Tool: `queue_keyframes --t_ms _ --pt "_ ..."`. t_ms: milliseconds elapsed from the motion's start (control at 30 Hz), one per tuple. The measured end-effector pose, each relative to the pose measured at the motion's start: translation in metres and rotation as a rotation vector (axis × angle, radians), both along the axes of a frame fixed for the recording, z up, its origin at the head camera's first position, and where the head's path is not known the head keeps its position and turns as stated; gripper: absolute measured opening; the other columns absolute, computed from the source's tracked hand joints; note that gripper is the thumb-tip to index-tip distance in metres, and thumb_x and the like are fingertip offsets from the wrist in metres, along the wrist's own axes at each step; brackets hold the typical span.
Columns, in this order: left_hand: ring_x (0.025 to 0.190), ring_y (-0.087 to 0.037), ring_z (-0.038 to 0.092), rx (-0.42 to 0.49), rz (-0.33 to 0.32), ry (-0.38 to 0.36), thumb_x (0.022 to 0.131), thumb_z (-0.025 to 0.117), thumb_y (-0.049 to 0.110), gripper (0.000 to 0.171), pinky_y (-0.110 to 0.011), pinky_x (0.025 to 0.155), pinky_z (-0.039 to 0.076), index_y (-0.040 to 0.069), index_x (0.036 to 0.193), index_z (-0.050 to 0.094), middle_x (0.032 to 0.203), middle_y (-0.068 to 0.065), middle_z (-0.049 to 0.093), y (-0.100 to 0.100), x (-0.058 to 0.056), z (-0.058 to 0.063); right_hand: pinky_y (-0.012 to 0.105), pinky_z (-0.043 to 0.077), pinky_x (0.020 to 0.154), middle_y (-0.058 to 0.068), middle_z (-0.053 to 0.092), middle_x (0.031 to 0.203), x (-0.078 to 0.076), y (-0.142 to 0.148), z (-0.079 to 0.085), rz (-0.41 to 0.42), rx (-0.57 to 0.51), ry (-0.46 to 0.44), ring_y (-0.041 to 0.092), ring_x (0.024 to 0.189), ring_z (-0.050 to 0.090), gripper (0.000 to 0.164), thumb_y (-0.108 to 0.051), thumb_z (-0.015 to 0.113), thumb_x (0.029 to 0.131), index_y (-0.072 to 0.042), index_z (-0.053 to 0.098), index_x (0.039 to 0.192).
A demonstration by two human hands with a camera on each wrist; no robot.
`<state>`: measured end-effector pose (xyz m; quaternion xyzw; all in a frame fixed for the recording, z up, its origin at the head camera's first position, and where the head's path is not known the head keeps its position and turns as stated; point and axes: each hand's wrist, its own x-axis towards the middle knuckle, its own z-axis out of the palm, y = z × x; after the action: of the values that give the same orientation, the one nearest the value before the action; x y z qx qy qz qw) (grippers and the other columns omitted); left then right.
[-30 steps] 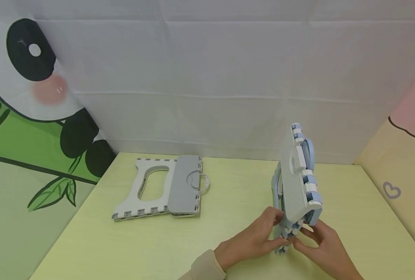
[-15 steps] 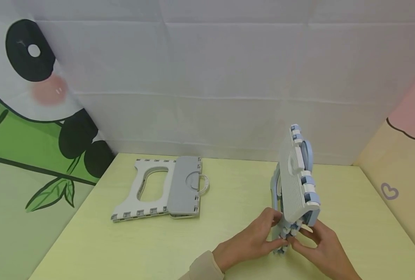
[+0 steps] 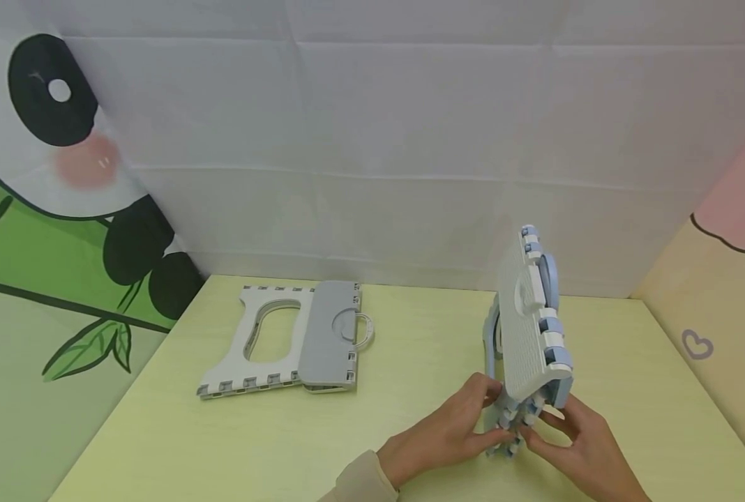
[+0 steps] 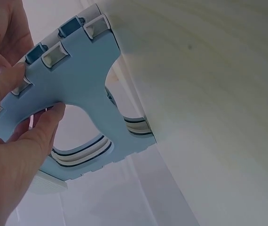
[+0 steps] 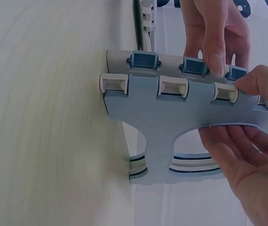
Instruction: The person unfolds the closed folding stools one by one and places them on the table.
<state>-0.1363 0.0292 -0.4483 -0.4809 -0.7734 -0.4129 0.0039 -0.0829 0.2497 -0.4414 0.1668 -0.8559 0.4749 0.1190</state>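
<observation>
A blue-and-white folding stool (image 3: 523, 328) stands on its legs at the right of the table, its ribbed top panel tilted steeply up. My left hand (image 3: 450, 429) grips the left leg panel (image 4: 84, 75), with its thumb on the near hinge edge and its fingers through the oval cutout. On the other side my right hand (image 3: 582, 443) holds the right leg panel (image 5: 160, 108) the same way, thumb on the hinged edge and fingers through the opening. The two leg panels stand close together with a narrow gap at the near edge.
A second folding stool (image 3: 278, 338), grey and white, lies folded flat at the left of the pale yellow table (image 3: 272, 446), its carry handle (image 3: 365, 331) pointing right. A white cloth backdrop (image 3: 372, 153) rises behind the table, with printed panels on both sides.
The near edges of the blue stool's leg panels have parted slightly between my hands. Both hands keep their hold in nearly the same place. The grey stool stays put.
</observation>
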Motion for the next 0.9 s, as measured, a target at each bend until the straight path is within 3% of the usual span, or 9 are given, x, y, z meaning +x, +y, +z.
queue_keyframes --t_ms 233,433,900 --pt "0.126 -0.014 0.052 -0.001 -0.002 -0.039 0.094 0.074 0.008 0.053 -0.015 0.109 0.04 -0.002 0.129 0.035 0.13 -0.014 0.048 -0.0017 0.0014 0.0012 0.029 0.061 0.084 -0.022 0.054 0.139 0.001 0.0023 0.0005 -0.017 0.016 -0.011 -0.009 0.116 0.057 0.073 0.0 0.087 0.08 -0.008 0.054 0.144" --pt "0.126 -0.011 0.051 0.003 0.003 -0.003 0.096 0.074 0.01 0.053 -0.015 0.108 0.04 0.0 0.131 0.035 0.13 -0.012 0.047 -0.0028 0.0003 0.0002 0.026 0.06 0.085 -0.021 0.055 0.139 0.0014 0.0045 0.0009 -0.015 0.018 -0.008 -0.007 0.116 0.058 0.072 0.0 0.087 0.08 -0.009 0.055 0.144" --pt "0.129 -0.011 0.051 0.003 -0.009 -0.015 0.096 0.073 0.008 0.053 -0.016 0.108 0.041 0.0 0.132 0.035 0.131 -0.011 0.048 -0.0086 -0.0011 0.0019 0.021 0.059 0.085 -0.02 0.058 0.132 0.0033 0.0089 0.0022 -0.012 0.01 0.019 -0.006 0.113 0.06 0.066 0.007 0.085 0.078 -0.003 0.057 0.137"
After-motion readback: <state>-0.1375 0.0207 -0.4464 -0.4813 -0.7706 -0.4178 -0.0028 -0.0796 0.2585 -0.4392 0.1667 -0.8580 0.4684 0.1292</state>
